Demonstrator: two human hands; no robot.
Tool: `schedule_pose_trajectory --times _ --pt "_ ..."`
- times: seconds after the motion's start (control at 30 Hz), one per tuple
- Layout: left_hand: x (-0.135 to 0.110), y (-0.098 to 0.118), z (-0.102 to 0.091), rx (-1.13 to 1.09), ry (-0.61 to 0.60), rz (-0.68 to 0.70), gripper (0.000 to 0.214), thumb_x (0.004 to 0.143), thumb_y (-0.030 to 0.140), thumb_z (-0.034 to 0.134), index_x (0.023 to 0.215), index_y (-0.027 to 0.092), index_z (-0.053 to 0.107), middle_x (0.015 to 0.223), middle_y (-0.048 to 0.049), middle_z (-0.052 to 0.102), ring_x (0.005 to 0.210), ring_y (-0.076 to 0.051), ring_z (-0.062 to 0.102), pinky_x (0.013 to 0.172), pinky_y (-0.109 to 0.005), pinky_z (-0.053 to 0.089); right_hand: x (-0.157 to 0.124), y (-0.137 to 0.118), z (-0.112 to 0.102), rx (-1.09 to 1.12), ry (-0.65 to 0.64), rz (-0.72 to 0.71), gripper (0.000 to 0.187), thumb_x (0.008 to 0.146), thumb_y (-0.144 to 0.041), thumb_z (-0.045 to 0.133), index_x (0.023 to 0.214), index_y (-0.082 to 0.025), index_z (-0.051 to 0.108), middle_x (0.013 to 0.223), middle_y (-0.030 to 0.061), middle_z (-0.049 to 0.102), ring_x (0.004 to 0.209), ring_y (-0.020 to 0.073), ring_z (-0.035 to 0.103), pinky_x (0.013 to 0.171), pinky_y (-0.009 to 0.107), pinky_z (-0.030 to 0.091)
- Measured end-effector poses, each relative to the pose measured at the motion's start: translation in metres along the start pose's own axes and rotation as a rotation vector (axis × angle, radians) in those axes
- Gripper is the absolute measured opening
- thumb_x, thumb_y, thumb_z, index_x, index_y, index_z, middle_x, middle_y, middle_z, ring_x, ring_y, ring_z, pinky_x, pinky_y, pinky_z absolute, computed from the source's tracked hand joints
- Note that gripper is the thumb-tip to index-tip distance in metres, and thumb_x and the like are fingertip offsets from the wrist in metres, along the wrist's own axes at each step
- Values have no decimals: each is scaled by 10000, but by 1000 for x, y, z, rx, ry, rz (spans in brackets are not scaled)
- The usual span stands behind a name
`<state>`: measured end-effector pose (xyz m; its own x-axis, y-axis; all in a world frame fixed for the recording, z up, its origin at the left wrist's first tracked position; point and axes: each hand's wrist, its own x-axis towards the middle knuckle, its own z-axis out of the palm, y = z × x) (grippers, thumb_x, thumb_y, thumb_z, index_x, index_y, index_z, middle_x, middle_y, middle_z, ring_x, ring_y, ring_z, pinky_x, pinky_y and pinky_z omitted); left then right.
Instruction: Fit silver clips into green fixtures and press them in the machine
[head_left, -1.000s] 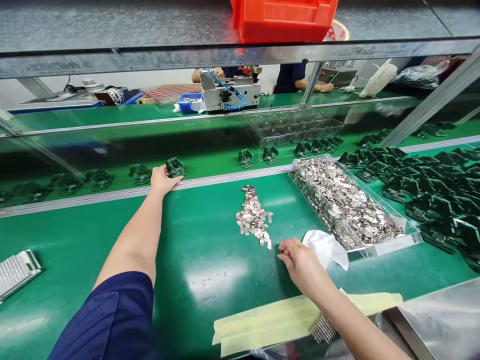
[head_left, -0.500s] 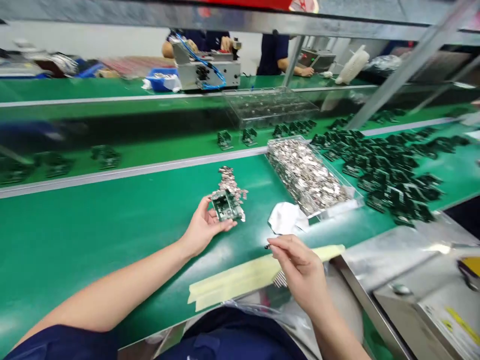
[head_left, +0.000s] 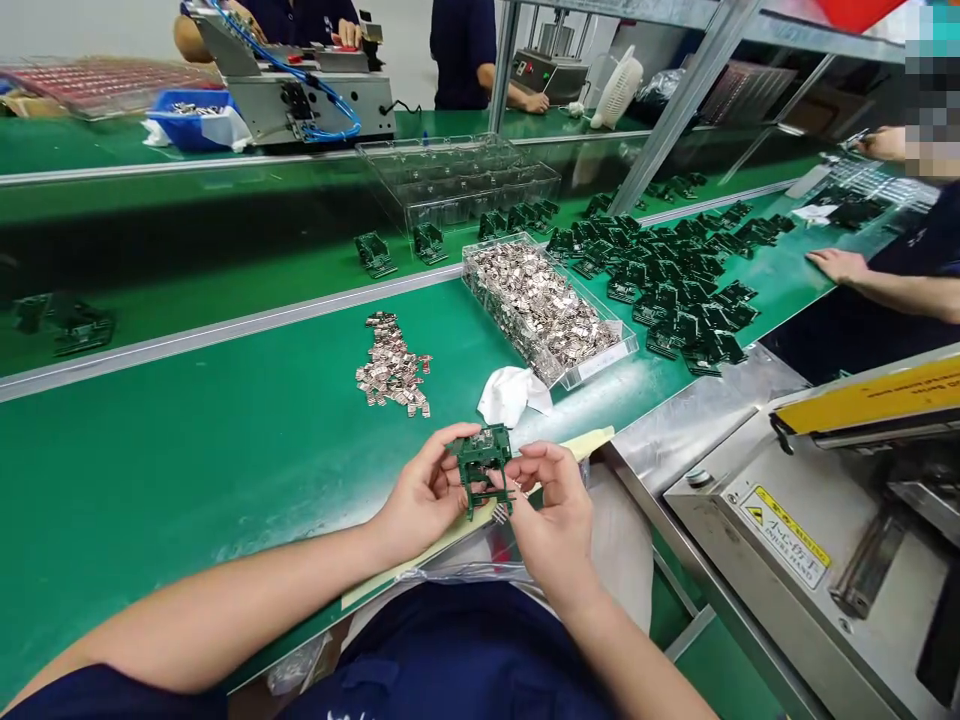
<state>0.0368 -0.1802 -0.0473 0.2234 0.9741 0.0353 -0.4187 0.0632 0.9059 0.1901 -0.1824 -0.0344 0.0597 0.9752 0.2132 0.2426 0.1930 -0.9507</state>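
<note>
In front of my body my left hand [head_left: 424,492] is closed on the left side of a small green frame-like part [head_left: 484,456], which has open legs and looks like a plastic housing. From the right, the thumb and fingers of my right hand [head_left: 551,505] close on the part's right side. Any small piece between those fingertips is hidden. Just beyond my hands lies a crumpled white cloth or tissue [head_left: 513,395]. A loose pile of small metal pieces [head_left: 394,365] lies ahead and to the left.
A clear box [head_left: 571,372] full of metal pieces stands behind the cloth, with many green parts [head_left: 667,270] heaped on its right. Yellow tape [head_left: 592,441] runs along the table edge. At right stands a metal machine [head_left: 750,500]; co-workers' hands [head_left: 838,265] are beyond it.
The green part has come away from the metal pile toward my body and is turned differently. My right hand, which pinched a tiny dark piece, has met it. The view has swung right.
</note>
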Motion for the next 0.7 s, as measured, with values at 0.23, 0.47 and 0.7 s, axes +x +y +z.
schedule_pose_trajectory --times 0.23,0.47,0.7 --pt "-1 -2 0 30 -38 23 487 832 134 682 1252 305 504 941 -2 663 801 -88 670 754 -186 566 0 1 1 -35 -5 -3 275 827 -166 639 1049 -243 496 763 -34 666 663 139 582 660 274 460" --pt "-4 -4 -1 232 -11 146 304 913 186 573 1200 270 520 767 32 594 670 -62 586 657 -145 524 -6 5 5 -90 19 -29 234 846 -240 653 1025 -234 504 751 -20 629 668 152 598 639 281 486" --pt "-10 -6 0 311 86 80 315 906 246 587 1207 241 495 845 -4 624 694 -94 588 642 -193 539 -8 3 2 130 -43 161 223 832 -262 670 1014 -227 545 932 33 617 790 158 617 682 273 533"
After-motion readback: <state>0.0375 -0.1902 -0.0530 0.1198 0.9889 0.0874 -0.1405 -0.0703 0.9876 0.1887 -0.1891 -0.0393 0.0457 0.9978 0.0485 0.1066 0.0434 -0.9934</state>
